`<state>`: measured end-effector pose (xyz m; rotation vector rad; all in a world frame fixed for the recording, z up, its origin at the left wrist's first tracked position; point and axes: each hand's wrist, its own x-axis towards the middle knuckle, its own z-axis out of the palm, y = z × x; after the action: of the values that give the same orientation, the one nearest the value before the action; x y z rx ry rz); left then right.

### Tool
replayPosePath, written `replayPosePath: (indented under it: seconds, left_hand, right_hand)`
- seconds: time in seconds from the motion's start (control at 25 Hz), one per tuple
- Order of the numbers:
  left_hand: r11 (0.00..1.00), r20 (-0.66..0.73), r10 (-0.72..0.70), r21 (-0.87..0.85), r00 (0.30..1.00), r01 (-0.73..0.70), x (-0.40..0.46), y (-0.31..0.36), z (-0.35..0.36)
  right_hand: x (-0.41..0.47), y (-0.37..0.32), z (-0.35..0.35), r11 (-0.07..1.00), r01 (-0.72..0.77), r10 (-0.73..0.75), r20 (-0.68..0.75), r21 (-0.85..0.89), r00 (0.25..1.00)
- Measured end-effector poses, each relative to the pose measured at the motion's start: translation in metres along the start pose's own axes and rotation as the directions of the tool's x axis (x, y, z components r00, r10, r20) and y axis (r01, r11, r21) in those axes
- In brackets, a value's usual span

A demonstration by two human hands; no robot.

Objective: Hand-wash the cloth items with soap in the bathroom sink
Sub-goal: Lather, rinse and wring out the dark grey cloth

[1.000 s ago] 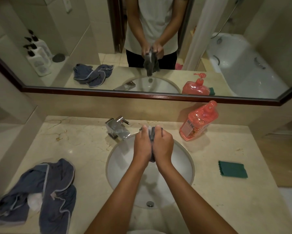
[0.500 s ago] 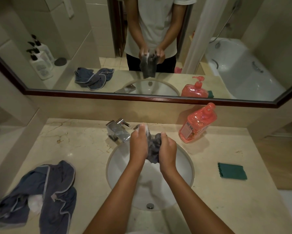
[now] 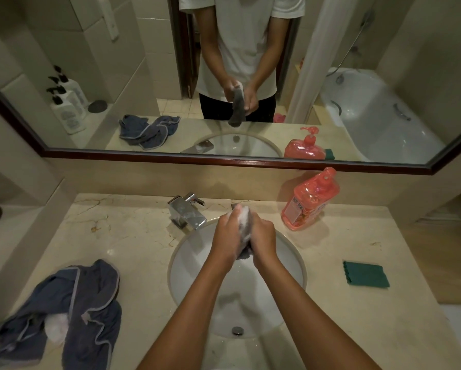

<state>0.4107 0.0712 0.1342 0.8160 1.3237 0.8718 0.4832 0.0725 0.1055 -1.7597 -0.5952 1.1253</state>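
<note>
Over the white sink [image 3: 186,279] both my hands hold a small grey cloth [image 3: 246,231] covered in white suds. My left hand [image 3: 228,236] grips its left side and top, my right hand [image 3: 264,241] grips its right side, and the two press the cloth between them. Only a soapy strip and a lower end of the cloth show between the hands. A red soap pump bottle [image 3: 308,202] stands at the back right of the counter. A crumpled blue-grey cloth [image 3: 72,311] with suds on it lies on the counter at the front left.
A chrome tap [image 3: 188,213] stands at the sink's back left. A green scouring pad [image 3: 366,273] lies on the marble counter [image 3: 133,241] to the right. A wide mirror [image 3: 144,76] runs behind, reflecting a bathtub and pump bottles.
My hands have closed together again on the grey cloth, the left sliding forward and the right back, and more white suds show on the cloth's top.
</note>
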Motion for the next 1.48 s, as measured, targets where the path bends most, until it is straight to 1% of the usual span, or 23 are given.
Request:
replayPosePath:
  seconds: [0.12,0.24,0.32,0.4,0.48,0.6,0.68,0.72,0.8,0.84,0.88,0.92,0.96,1.0,1.04,1.08,1.16,1.2,1.24,1.32,1.36,1.4,1.48]
  left_hand:
    - [0.998,-0.057,-0.038,-0.044,0.998,0.035,0.008,-0.003,-0.007]
    - [0.999,-0.074,0.003,-0.043,0.997,-0.006,0.010,-0.003,-0.011]
    - [0.997,-0.083,0.077,-0.010,0.994,-0.078,0.009,0.000,-0.010]
    - [0.990,-0.104,0.138,0.029,0.985,-0.136,0.007,0.002,-0.010]
    - [0.988,-0.118,0.147,0.071,0.982,-0.140,0.012,-0.003,-0.015]
    - [0.973,-0.104,0.121,0.210,0.987,-0.097,0.024,-0.011,-0.028]
    - [0.911,-0.049,0.110,0.403,0.993,-0.082,0.028,-0.014,-0.037]
    - [0.839,-0.037,0.149,0.534,0.988,-0.106,0.028,-0.015,-0.040]
    - [0.686,-0.067,0.292,0.710,0.954,-0.160,0.022,-0.015,-0.041]
    - [0.641,-0.092,0.371,0.746,0.924,-0.183,0.018,-0.012,-0.041]
    - [0.642,-0.107,0.429,0.735,0.897,-0.219,0.017,-0.010,-0.040]
    - [0.696,-0.090,0.438,0.664,0.894,-0.274,0.017,-0.007,-0.038]
    - [0.779,-0.031,0.405,0.536,0.914,-0.327,0.016,-0.004,-0.036]
    - [0.868,0.057,0.332,0.373,0.942,-0.328,0.014,-0.002,-0.033]
    - [0.936,0.151,0.251,0.215,0.956,-0.279,0.011,-0.002,-0.030]
    - [0.966,0.218,0.192,0.129,0.957,-0.223,0.008,-0.003,-0.027]
    - [0.967,0.275,0.187,0.115,0.943,-0.226,0.004,-0.007,-0.024]
    - [0.959,0.275,0.208,0.131,0.938,-0.251,0.005,-0.009,-0.023]
    - [0.944,0.264,0.238,0.163,0.935,-0.286,0.007,-0.010,-0.023]
    - [0.914,0.249,0.281,0.225,0.927,-0.337,0.012,-0.010,-0.025]
    - [0.916,0.245,0.274,0.228,0.930,-0.330,0.012,-0.009,-0.025]
    - [0.924,0.251,0.251,0.224,0.935,-0.309,0.013,-0.008,-0.026]
    - [0.941,0.277,0.195,0.219,0.941,-0.259,0.011,-0.007,-0.027]
  right_hand:
    - [-0.010,0.006,-0.005,0.997,-0.001,-0.003,0.039,0.083,0.999]
    - [-0.019,0.007,-0.005,0.969,0.000,-0.045,0.175,0.247,0.984]
    - [-0.019,0.010,-0.004,0.973,0.052,-0.110,0.252,0.226,0.962]
    - [-0.015,0.012,-0.004,0.974,0.120,-0.171,0.279,0.192,0.945]
    - [-0.011,0.009,-0.006,0.972,0.158,-0.198,0.251,0.171,0.948]
    - [-0.007,-0.004,-0.013,0.974,0.199,-0.217,0.207,0.106,0.954]
    - [-0.006,-0.015,-0.017,0.981,0.154,-0.177,0.228,0.113,0.957]
    - [-0.004,-0.021,-0.019,0.984,0.126,-0.154,0.248,0.127,0.956]
    - [-0.001,-0.031,-0.023,0.983,0.091,-0.136,0.296,0.160,0.945]
    - [0.000,-0.034,-0.025,0.981,0.085,-0.138,0.322,0.173,0.936]
    - [0.001,-0.036,-0.027,0.979,0.082,-0.143,0.349,0.184,0.926]
    - [0.002,-0.038,-0.028,0.977,0.071,-0.142,0.372,0.199,0.917]
    - [0.001,-0.040,-0.029,0.975,0.047,-0.133,0.399,0.219,0.907]
    - [0.000,-0.042,-0.029,0.971,0.010,-0.114,0.422,0.240,0.899]
    - [-0.001,-0.044,-0.028,0.964,-0.034,-0.087,0.435,0.263,0.896]
    - [-0.002,-0.046,-0.027,0.955,-0.073,-0.061,0.433,0.286,0.899]
    - [-0.002,-0.050,-0.027,0.955,-0.099,-0.025,0.407,0.281,0.913]
    - [-0.001,-0.053,-0.027,0.976,-0.047,-0.035,0.369,0.211,0.929]
    - [0.001,-0.056,-0.028,0.995,0.046,-0.071,0.314,0.085,0.947]
    - [0.008,-0.058,-0.029,0.967,0.203,-0.168,0.219,-0.151,0.961]
    - [0.012,-0.058,-0.030,0.964,0.209,-0.176,0.194,-0.167,0.965]
    - [0.016,-0.057,-0.032,0.973,0.186,-0.160,0.183,-0.137,0.970]
    - [0.020,-0.051,-0.037,0.993,0.112,-0.105,0.213,-0.022,0.971]
